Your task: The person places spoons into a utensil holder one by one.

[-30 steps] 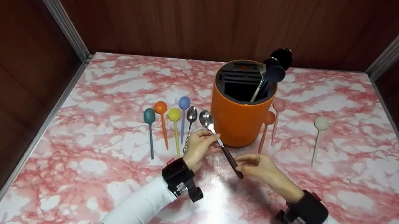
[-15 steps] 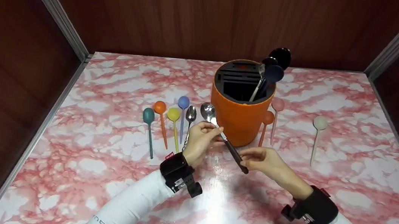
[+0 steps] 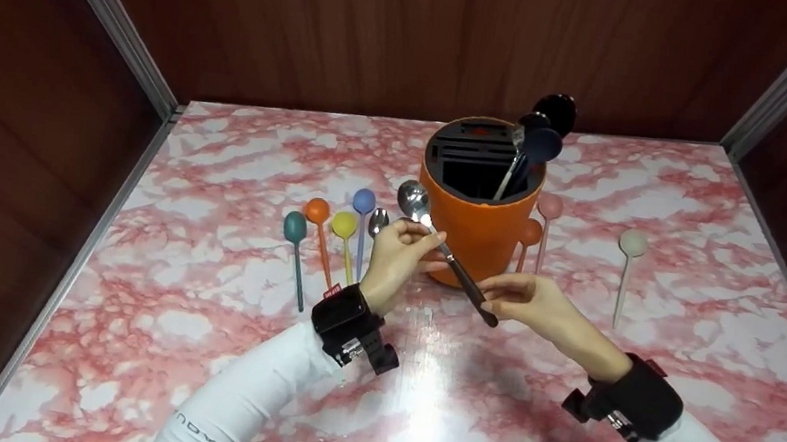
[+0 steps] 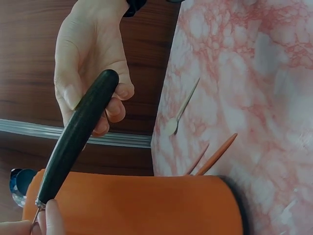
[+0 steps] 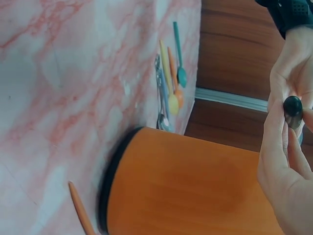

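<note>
A metal spoon with a dark handle (image 3: 465, 281) is held slantwise in the air before an orange utensil holder (image 3: 481, 239), its shiny bowl (image 3: 413, 198) up and to the left. My left hand (image 3: 392, 262) pinches its metal neck between thumb and fingers. At the lower end of the handle, my right hand (image 3: 540, 310) pinches with thumb and fingertips; the left wrist view shows the dark handle (image 4: 78, 132) lying against that thumb. Dark blue (image 3: 542, 146) and black (image 3: 555, 113) utensils stand in the holder's front opening, bowls up.
Left of the holder lie teal (image 3: 295, 227), orange (image 3: 317, 210), yellow (image 3: 344, 225) and blue (image 3: 364, 201) spoons, plus a small metal spoon (image 3: 379, 219). Red-orange (image 3: 531, 232), pink (image 3: 550, 206) and pale (image 3: 633, 243) ones lie to the right. Wood-grain walls (image 3: 386, 32) enclose the table.
Both hands have lifted the dark-handled spoon up and slightly right, so its bowl now overlaps the holder's left edge. The left hand now covers more of the small metal spoon.
</note>
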Tool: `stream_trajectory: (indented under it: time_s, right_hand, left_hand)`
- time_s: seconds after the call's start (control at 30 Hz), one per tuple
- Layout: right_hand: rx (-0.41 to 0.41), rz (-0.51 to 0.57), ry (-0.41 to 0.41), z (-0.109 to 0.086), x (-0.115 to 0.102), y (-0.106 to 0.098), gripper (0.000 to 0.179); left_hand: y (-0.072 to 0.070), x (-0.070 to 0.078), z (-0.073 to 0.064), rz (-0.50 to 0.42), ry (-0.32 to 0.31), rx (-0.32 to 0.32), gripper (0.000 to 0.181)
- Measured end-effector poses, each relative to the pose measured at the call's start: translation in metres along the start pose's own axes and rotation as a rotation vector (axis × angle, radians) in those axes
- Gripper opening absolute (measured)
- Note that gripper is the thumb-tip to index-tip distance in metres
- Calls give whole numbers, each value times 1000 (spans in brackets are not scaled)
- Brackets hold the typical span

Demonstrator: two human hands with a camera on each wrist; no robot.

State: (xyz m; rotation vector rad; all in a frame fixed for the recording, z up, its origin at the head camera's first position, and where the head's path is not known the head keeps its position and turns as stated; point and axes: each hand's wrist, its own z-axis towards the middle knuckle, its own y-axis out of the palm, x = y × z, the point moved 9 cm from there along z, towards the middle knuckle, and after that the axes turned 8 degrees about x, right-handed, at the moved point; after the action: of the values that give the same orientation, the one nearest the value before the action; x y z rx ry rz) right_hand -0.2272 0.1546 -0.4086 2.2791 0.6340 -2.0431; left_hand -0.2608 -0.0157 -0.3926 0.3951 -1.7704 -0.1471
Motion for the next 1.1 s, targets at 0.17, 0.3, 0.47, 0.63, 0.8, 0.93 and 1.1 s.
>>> stream_trajectory:
  time_s: [0.17, 0.3, 0.47, 0.63, 0.8, 0.93, 1.1]
  right_hand:
    - [13, -3, -8, 0, -8, -4, 36]
    - [27, -19, -9, 0, -12, -6, 35]
    - [50, -23, -11, 1, -17, -10, 34]
    - [59, -6, -23, 3, -23, -14, 34]
    - [68, -18, -42, 5, -32, -19, 35]
    - [81, 12, -40, 9, -40, -23, 33]
    - [113, 36, -52, 14, -51, -27, 31]
  left_hand:
    - [4, 10, -1, -16, 28, -19, 10]
    - [6, 17, -1, -31, 36, -19, 10]
    - [10, 27, 0, -20, 47, -17, 11]
    - [14, 36, 1, 3, 52, -17, 11]
    - [18, 45, 4, -2, 63, -21, 12]
    - [20, 53, 7, -14, 71, -19, 12]
    - [21, 63, 12, -31, 62, -1, 11]
